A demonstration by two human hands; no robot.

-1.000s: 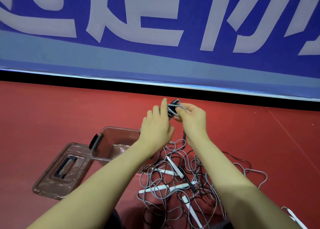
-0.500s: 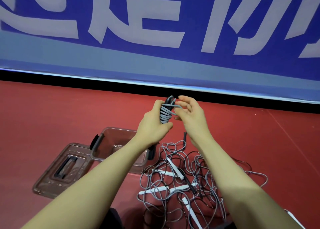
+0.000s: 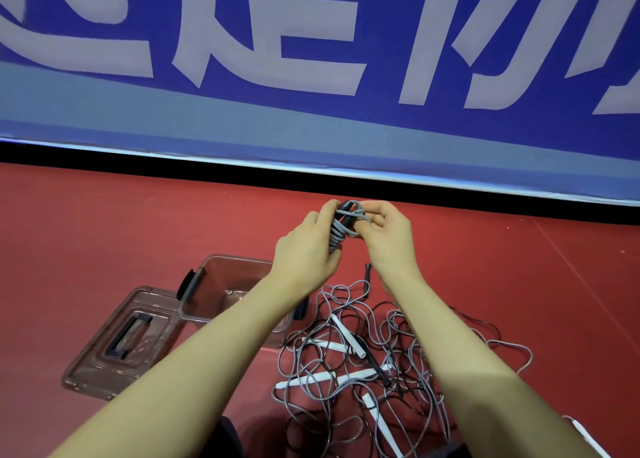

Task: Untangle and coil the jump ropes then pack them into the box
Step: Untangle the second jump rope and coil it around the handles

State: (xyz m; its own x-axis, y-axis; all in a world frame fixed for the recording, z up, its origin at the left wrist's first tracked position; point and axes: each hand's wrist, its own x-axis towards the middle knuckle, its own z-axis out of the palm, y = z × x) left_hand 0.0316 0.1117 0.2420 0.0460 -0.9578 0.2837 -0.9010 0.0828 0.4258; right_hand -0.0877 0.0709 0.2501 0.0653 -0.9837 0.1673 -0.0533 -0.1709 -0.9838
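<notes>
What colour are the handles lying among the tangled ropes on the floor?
Mostly white handles, seen in the head view; at least one looks black.

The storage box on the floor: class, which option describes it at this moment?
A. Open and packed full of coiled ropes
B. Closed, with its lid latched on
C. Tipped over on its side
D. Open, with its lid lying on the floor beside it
D: the box stands upright and open, while its lid lies flat on the red floor just to its left.
</notes>
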